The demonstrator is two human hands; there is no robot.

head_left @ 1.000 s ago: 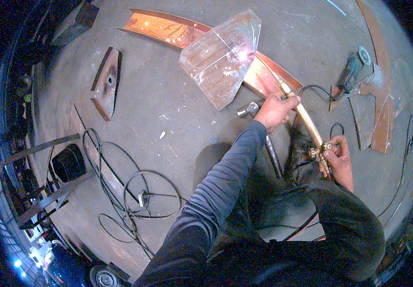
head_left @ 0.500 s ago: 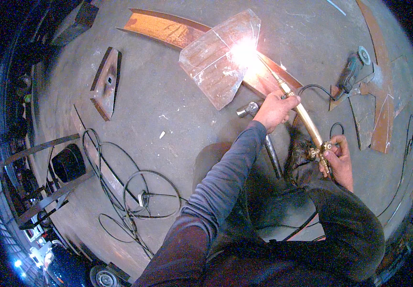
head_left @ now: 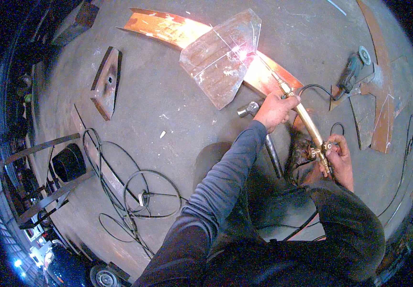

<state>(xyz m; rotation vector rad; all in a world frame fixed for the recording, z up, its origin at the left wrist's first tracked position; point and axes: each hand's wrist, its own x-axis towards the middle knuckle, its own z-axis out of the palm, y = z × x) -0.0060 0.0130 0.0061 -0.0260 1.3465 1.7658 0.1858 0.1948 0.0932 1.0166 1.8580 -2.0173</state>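
A brass cutting torch [head_left: 309,122] slants up and left, held in both my hands. My left hand [head_left: 276,111] is closed round its front part, close behind the nozzle tube. At the rear, my right hand [head_left: 339,160] grips the torch by its valve knobs. The tip points at a steel plate [head_left: 216,67] with pale marking lines and cut corners. A small pinkish-white glow sits on the plate's right part, with sparks around it. The plate rests across a rusty steel channel [head_left: 165,29], whose inside is brightly lit on both sides of the plate.
A hammer [head_left: 272,155] lies below my left wrist. An angle grinder [head_left: 352,71] rests on steel offcuts [head_left: 382,119] at right. A bent steel bracket [head_left: 107,83] lies at left, above coiled black cable [head_left: 151,193] and a metal frame [head_left: 48,153].
The large white flare at the torch tip has shrunk to a small pinkish glow. Light and sparks now show in the channel left of the plate. My hands have barely moved.
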